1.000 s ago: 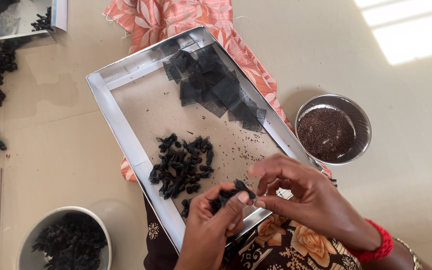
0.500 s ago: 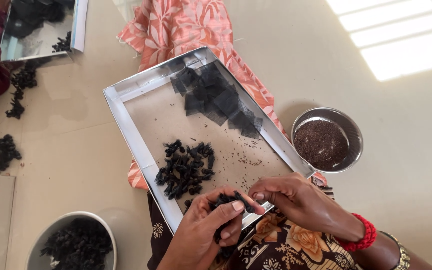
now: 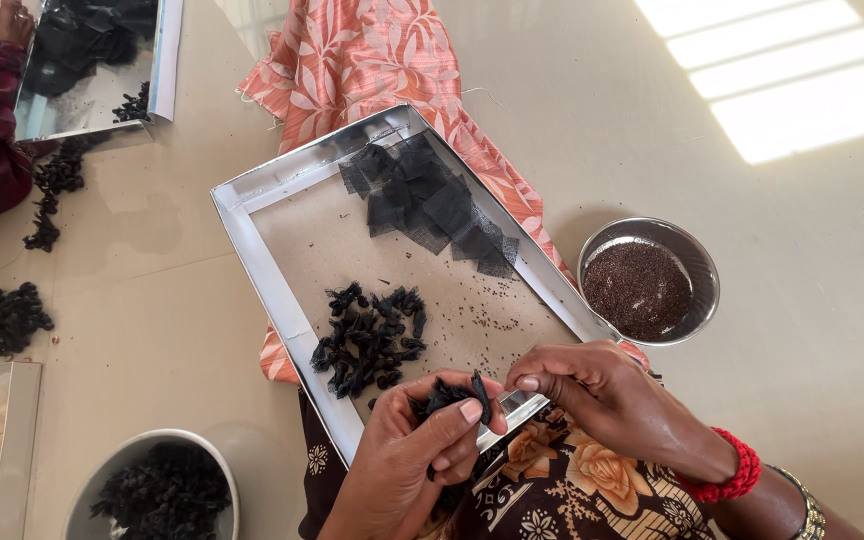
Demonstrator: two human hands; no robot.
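A pale floor point(image 3: 772, 380) spreads under everything; on it lies a coral cloth with a pale leaf print point(image 3: 372, 60), and across that cloth and the person's lap rests a shallow rectangular metal tray point(image 3: 252, 240), tilted at an angle to the view; at the tray's far end sits a loose stack of black mesh squares point(image 3: 427, 200), in its middle a heap of small black tied bundles point(image 3: 367, 340), with fine dark grains scattered just beside the heap; to the right of the tray, close to its rim, stands a round steel bowl point(image 3: 697, 270) filled with dark brown granules point(image 3: 647, 290); at the lower left another round bowl point(image 3: 102, 470) holds more black pieces; a second tray point(image 3: 162, 70) lies at the upper left, with dark clumps strewn on the floor near it; over the tray's near edge the two hands meet; the left hand point(image 3: 412, 460) is curled around a small black bundle point(image 3: 447, 395), thumb pressing it; the right hand point(image 3: 602, 395), a red bangle point(image 3: 732, 470) on its wrist, pinches the end of that same bundle with its fingertips.
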